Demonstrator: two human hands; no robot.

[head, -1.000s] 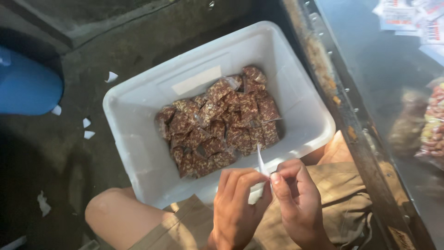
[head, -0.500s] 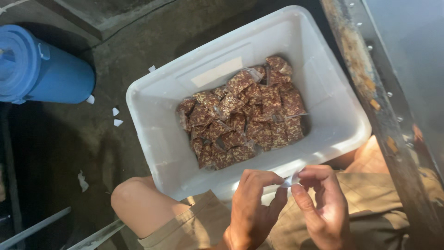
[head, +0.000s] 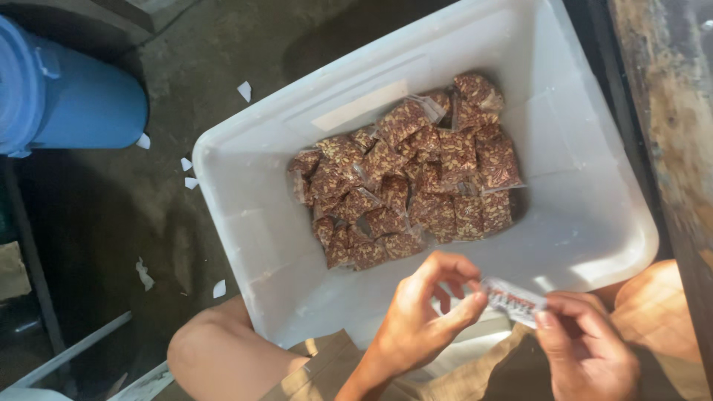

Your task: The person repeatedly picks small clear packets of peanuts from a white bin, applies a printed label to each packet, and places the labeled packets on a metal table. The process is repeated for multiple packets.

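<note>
Both hands, left hand and right hand, pinch a small label strip between fingertips just over the near rim of the white tub (packets heaped inside), apparently readying it for sticking.

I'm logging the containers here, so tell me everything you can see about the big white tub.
The white tub is a deep rectangular bin of smooth, plastic-looking material with rounded corners, lidless. It stands on the dark floor, askew in the view, by the seated person's knees. Small clear packets of reddish-brown snack are heaped in its middle; its walls are bare.
</note>
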